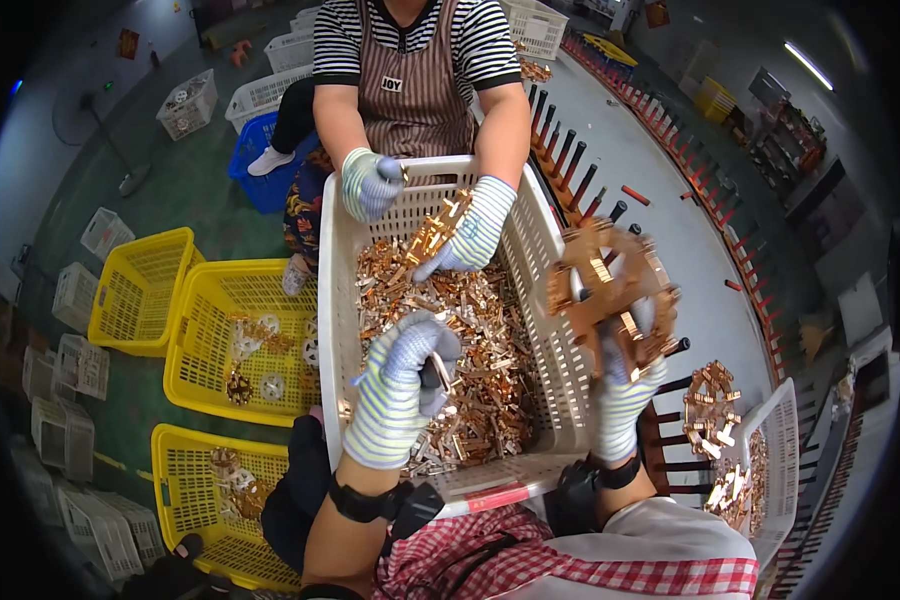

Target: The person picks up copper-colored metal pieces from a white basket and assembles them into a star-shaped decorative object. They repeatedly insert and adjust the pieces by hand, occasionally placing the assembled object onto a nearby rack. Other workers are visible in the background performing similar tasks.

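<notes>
My left hand (395, 395), in a striped knit glove, is closed on a small copper-coloured metal clip (442, 370) above the near left part of a white crate (336, 300). Below it lies a deep heap of loose copper-coloured clips (490, 370). Past the crate's right wall, my right hand (625, 400) grips a round copper-coloured frame (595, 290) from underneath. The frame has large cut-outs and several shiny clips around it; its outline is blurred. Fingers behind the frame are partly hidden.
Across the crate, a co-worker's gloved hands (478, 235) handle clips. Yellow baskets (185, 350) with round metal parts stand at left. At right is a rack with dark upright pegs (575, 160), beside a stack of clip-laden frames (710, 405) and another white crate (785, 450).
</notes>
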Tool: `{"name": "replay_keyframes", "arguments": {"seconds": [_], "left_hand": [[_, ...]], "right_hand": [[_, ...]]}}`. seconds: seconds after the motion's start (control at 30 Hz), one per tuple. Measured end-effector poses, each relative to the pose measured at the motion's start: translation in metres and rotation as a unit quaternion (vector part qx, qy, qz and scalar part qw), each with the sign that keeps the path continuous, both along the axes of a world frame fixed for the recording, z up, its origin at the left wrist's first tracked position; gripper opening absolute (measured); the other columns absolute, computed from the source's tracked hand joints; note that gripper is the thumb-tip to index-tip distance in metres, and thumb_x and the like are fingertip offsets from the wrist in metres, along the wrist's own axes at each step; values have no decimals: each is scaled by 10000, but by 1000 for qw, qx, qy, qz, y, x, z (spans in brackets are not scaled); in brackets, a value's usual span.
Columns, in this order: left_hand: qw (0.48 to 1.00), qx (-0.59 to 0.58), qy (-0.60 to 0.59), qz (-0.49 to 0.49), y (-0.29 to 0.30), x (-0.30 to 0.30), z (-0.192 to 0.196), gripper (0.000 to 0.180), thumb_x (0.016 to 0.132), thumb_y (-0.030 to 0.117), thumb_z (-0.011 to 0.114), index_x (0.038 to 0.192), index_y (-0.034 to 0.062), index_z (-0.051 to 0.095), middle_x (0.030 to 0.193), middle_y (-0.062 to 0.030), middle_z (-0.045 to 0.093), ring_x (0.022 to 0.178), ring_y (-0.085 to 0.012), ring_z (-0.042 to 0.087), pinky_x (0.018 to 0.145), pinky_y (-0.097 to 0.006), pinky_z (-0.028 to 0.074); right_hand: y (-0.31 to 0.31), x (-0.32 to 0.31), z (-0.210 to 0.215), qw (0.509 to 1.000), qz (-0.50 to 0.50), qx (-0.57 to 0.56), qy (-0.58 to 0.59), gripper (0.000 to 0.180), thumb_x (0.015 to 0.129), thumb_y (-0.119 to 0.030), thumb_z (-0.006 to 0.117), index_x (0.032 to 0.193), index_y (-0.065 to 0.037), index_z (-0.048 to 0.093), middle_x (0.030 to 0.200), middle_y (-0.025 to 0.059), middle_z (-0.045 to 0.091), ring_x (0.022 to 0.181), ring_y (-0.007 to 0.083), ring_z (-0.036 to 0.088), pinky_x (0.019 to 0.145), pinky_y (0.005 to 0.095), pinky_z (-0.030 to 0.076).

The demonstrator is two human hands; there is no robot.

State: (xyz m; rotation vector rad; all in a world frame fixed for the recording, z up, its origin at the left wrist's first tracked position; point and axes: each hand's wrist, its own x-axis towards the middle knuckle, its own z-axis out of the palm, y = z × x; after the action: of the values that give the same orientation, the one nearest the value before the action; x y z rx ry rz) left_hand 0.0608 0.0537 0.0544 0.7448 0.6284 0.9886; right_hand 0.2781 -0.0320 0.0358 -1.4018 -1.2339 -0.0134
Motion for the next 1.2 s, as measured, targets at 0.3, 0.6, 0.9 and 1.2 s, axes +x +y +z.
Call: {"name": "replay_keyframes", "arguments": {"seconds": [0.3,0.6,0.9,1.2], "left_hand": [[984,89,130,84,5,7,2,195,959,253,542,983,60,541,794,-20,545,551,-60,463,504,-201,413],[789,419,383,233,5,7,-19,179,881,189,651,884,30,571,641,16,552,566,-72,516,532,-267,442],[994,-8,87,59,-8,8,16,150,885,180,629,868,76,522,653,9,528,526,-69,489,480,-230,409],[972,186,61,127,-4,14,-5,124,902,63,567,999,65,491,732,-38,586,619,-87,520,591,-238,453]], "right_hand": [[0,-34,22,958,244,-153,16,443,800,9,668,1232,-36,581,1099,156,669,997,208,665,814,302,529],[-1,-39,24,967,217,-125,-57,401,787,-23,666,1185,-16,619,1091,144,675,996,251,669,851,315,519],[-1,-38,16,968,231,-100,17,383,804,41,615,1185,-3,617,1075,129,684,934,225,688,806,303,540],[-6,-23,0,990,68,-60,106,316,808,-68,640,1119,-14,625,986,109,692,894,232,685,811,313,535]]}}
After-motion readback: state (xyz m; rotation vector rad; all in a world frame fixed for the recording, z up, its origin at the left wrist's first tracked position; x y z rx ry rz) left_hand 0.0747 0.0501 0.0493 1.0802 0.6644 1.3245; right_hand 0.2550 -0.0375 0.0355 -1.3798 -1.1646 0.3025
